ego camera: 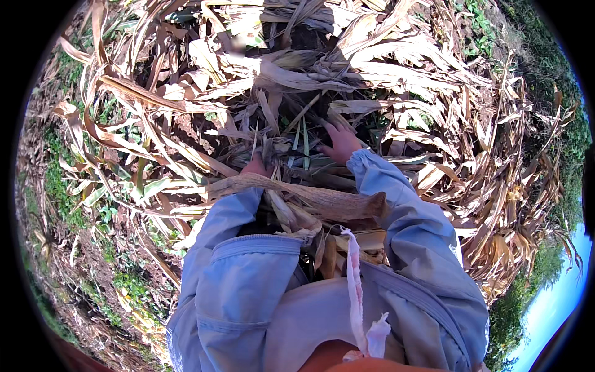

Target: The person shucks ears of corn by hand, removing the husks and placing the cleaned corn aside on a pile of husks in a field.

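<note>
Dry maize stalks and leaves [297,76] lie in a thick layer before me, partly in shadow. My right hand [341,141] is spread over the shaded stalks, its thumb apart from its fingers; the fingertips blend into the dark litter. My left hand [256,166] is down among the leaves, its fingers mostly hidden, so I cannot see whether it grips anything. Between the two hands stand narrow green leaf strips [306,144]. A broad brown maize leaf [302,193] stretches across, nearer to me than both hands, from one sleeve to the other.
More dry maize stalks [499,209] are heaped at the right. Bare soil with low green weeds [125,283] shows at the left. Green bushes [530,302] edge the field on the right. A torn pale cloth strip [354,279] hangs over my open blue-grey jacket [251,274].
</note>
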`<state>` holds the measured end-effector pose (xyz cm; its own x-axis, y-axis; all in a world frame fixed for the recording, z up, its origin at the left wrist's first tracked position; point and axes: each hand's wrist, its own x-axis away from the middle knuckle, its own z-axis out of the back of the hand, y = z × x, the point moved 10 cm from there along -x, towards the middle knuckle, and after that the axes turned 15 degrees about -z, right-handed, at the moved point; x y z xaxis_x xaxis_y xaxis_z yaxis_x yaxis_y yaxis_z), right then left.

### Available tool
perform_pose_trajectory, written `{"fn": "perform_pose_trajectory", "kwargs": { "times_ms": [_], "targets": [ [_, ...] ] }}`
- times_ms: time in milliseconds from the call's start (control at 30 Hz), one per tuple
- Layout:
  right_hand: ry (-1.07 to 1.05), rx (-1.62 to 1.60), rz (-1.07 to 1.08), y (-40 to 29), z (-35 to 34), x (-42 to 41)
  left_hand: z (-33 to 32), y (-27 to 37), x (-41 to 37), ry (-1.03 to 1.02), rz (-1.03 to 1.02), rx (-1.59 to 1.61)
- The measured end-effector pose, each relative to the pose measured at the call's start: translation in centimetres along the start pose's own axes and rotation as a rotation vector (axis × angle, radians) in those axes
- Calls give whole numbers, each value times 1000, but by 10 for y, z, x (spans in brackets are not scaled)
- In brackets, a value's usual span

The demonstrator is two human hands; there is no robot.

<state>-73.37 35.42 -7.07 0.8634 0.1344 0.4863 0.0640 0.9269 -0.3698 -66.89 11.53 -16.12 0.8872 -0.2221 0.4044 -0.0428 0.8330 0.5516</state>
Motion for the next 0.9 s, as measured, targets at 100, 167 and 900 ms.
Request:
{"fn": "perform_pose_trajectory", "kwargs": {
  "times_ms": [100, 167, 900],
  "targets": [
    [441, 27, -25, 2, 119, -66, -11, -12, -2, 83, -31, 32],
    [494, 182, -137, 30, 153, -106, 3, 7, 2, 157, -152, 200],
    [12, 271, 97, 73, -56, 53, 52, 144, -55, -321, -274, -470]
  ]
}}
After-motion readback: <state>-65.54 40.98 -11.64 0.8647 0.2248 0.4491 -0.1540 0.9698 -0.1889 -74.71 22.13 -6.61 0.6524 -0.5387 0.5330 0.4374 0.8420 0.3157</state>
